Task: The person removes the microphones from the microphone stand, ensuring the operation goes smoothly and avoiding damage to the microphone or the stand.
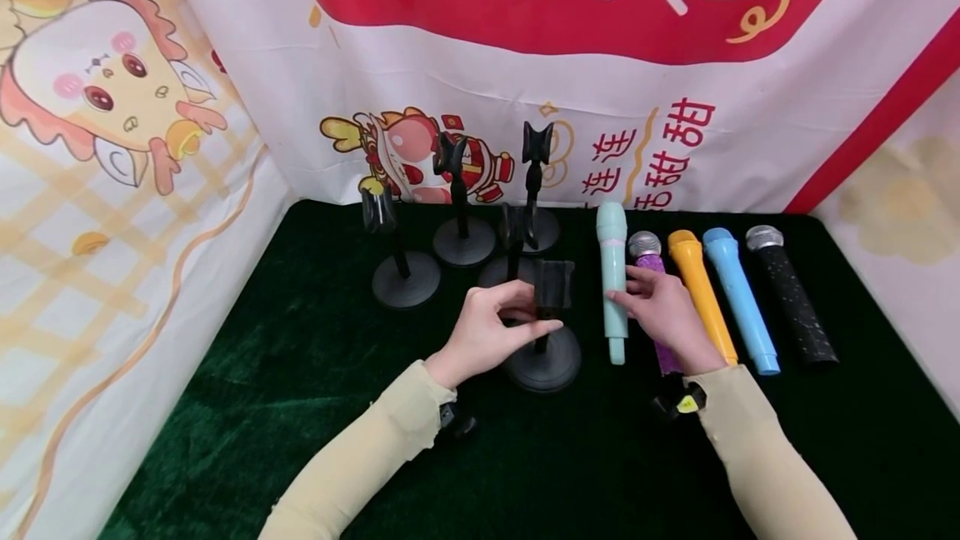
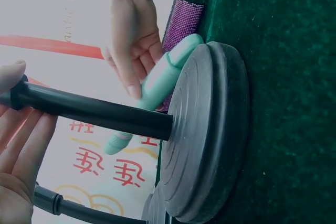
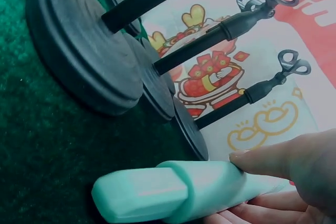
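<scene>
My left hand point(image 1: 491, 327) grips the upper pole of the front black microphone stand point(image 1: 551, 361), whose round base rests on the green cloth. To the right of that stand, my right hand point(image 1: 667, 311) pinches a mint-green microphone point(image 1: 613, 273) between thumb and fingers. Its head points toward the back. In the right wrist view the mint-green microphone's point(image 3: 142, 190) tail end faces the camera, close over the cloth. A purple glittery microphone point(image 1: 647, 250) lies partly hidden under the right hand.
Several more black stands point(image 1: 405, 277) stand behind and left of the gripped one. Right of my right hand lie a yellow microphone point(image 1: 701, 294), a blue microphone point(image 1: 741, 298) and a black microphone point(image 1: 791, 294). A printed cloth backdrop point(image 1: 480, 73) closes off the back.
</scene>
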Available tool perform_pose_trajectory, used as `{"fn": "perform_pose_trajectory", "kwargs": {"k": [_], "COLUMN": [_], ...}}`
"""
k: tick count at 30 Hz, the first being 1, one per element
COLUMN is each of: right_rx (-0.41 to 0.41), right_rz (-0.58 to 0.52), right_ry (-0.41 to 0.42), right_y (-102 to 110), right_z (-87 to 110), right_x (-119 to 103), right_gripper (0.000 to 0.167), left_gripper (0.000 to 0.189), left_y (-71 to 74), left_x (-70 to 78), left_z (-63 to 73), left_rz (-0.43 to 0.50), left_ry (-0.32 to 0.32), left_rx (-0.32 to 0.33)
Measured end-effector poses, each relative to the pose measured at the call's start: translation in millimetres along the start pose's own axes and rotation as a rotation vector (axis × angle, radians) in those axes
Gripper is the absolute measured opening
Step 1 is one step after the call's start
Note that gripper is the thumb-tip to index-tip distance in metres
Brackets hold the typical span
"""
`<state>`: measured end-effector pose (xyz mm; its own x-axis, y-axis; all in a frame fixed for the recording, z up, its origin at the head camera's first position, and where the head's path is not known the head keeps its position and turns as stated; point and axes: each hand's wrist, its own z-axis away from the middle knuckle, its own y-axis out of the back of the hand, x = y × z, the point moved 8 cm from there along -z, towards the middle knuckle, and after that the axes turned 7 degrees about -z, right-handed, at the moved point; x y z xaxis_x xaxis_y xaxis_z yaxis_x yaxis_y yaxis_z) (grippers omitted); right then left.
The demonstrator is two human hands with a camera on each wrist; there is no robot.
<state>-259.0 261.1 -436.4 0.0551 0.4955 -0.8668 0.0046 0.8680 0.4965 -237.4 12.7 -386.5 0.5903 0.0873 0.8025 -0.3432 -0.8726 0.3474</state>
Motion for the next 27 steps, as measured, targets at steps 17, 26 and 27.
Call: {"fn": "perform_pose_trajectory", "kwargs": {"k": [17, 26, 27], "right_rx": [-0.026, -0.034, -0.035], "right_rz": [0.068, 0.104, 0.107], "right_ry": [0.008, 0.005, 0.007], "right_y": [-4, -9, -10], "right_z": [-1.4, -0.6, -0.7], "right_x": [2, 1, 1], "right_gripper": [0.062, 0.062, 0.062], "left_gripper": [0.022, 0.025, 0.025], "left_y": [40.0, 68.2, 73.6], "left_x": [0.5, 1.2, 3.2], "left_z": [18.3, 27.3, 28.6], "left_rz": [-0.056, -0.139, -0.155], "left_ry": [0.039, 0.060, 0.056], "left_rx": [0.056, 0.120, 0.133]}}
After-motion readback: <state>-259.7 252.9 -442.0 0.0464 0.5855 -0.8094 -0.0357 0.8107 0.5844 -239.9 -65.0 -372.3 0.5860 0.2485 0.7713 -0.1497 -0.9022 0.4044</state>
